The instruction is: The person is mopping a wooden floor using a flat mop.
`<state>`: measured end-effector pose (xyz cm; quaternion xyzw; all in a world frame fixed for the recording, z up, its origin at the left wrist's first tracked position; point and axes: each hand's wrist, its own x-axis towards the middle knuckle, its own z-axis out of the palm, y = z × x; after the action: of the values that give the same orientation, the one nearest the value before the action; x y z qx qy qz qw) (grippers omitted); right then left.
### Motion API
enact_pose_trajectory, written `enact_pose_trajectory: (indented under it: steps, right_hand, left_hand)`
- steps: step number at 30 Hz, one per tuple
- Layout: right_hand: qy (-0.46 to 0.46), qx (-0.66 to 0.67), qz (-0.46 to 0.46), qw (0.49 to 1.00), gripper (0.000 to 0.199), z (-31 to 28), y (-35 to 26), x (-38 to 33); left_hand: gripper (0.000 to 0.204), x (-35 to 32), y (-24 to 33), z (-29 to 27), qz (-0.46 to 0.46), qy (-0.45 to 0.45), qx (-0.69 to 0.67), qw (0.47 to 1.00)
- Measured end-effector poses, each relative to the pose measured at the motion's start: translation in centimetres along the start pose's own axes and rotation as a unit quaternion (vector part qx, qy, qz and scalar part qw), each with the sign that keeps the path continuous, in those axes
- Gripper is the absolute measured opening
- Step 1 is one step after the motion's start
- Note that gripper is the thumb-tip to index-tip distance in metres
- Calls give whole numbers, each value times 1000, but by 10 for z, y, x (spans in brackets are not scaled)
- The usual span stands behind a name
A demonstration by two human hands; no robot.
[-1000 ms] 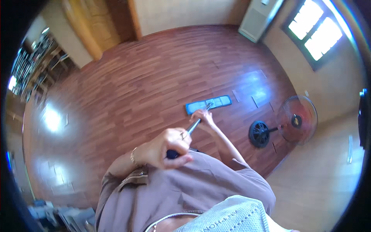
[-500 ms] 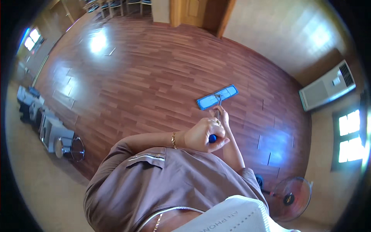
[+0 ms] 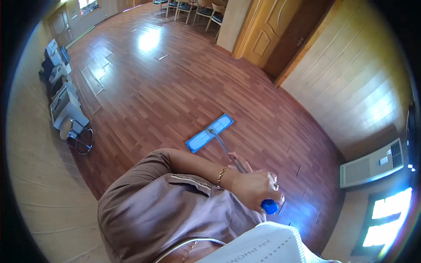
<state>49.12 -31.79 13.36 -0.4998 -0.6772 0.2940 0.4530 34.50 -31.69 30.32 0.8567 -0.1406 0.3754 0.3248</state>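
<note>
No package, label or sign shows clearly; grey machines (image 3: 66,103) by the left wall are too small to tell screens.

One mop (image 3: 209,133), its blue head flat on the floor (image 3: 153,87); two hands on its handle, the left hand (image 3: 254,189) and the right hand (image 3: 239,161); one bracelet (image 3: 221,174); one stool (image 3: 79,135); one wooden door (image 3: 263,33); one air conditioner (image 3: 372,163); several chairs (image 3: 197,8), too far off to count exactly.
</note>
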Motion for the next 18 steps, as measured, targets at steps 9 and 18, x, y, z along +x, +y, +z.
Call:
enact_pose_trajectory:
  steps: [9,18]
  right_hand:
    - [316,210,-22,925,64,-84,-108,-70]
    - [305,-72,-230,921,42,-32,-174,-49]
  left_hand:
    - [25,-93,-146,38,-247,-110,101,957]
    - [24,-188,-226,58,-361,-204,195,889]
